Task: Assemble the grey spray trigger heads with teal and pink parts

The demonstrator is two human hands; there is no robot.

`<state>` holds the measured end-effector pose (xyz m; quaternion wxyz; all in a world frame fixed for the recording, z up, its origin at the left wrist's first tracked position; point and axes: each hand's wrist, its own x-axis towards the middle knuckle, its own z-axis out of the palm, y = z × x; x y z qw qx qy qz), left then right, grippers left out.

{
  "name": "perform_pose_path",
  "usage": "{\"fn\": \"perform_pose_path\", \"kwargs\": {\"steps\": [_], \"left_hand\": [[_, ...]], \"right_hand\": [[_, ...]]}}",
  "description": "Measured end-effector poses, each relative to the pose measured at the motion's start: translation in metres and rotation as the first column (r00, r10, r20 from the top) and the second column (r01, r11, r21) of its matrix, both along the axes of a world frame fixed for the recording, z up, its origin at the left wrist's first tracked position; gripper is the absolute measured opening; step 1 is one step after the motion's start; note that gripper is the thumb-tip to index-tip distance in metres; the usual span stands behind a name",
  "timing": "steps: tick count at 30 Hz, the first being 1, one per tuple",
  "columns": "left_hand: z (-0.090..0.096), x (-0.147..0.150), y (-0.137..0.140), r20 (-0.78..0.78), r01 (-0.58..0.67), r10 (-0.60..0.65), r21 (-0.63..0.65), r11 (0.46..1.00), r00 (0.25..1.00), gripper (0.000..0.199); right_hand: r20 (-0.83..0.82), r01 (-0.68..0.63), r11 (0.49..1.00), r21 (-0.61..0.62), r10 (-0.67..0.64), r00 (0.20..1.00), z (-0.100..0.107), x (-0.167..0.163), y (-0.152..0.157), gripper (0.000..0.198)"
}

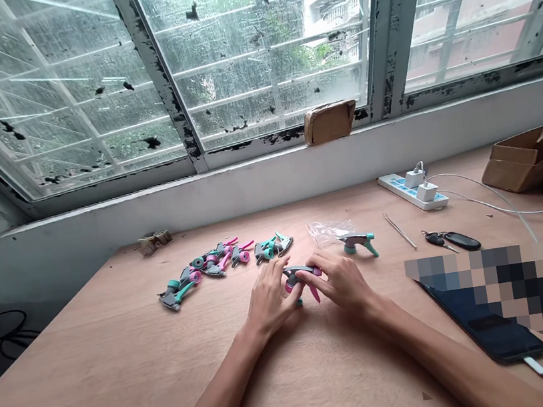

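Between my two hands, just above the wooden table [210, 380], is a grey and pink trigger spray head [302, 270]. My left hand [270, 296] is closed on its left end, and my right hand [337, 278] grips the right end by the pink nozzle. The pink trigger [315, 293] points down below my right fingers. A bit of teal shows under my left thumb; what part it is I cannot tell. Right of my hands lies a grey and teal spray head [359, 243]. Several more pink, teal and grey spray heads [212, 262] lie in a loose row to the left.
A clear plastic bag [330, 230] lies behind my hands. Tweezers [399, 231], keys with a fob [461, 241] and a phone on a cable [485, 322] are at the right. Farther back are a power strip [409, 192] and a cardboard box [518, 162].
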<state>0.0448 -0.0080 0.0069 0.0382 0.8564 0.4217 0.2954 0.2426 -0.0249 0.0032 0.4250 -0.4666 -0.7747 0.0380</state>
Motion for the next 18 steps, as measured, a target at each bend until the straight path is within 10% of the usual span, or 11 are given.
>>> {"fn": "perform_pose_path", "kwargs": {"steps": [10,18], "left_hand": [[-0.015,-0.002,0.005,-0.066,-0.231,0.228,-0.044,0.972,0.971,0.053],[-0.019,-0.024,0.029,-0.021,-0.225,0.224,-0.078,0.971,0.974,0.052]], "right_hand": [[-0.122,0.214,0.975,0.06,-0.205,0.971,-0.001,0.016,0.008,0.037],[0.109,0.47,0.883,0.014,-0.468,0.877,0.003,0.036,0.015,0.026]]}}
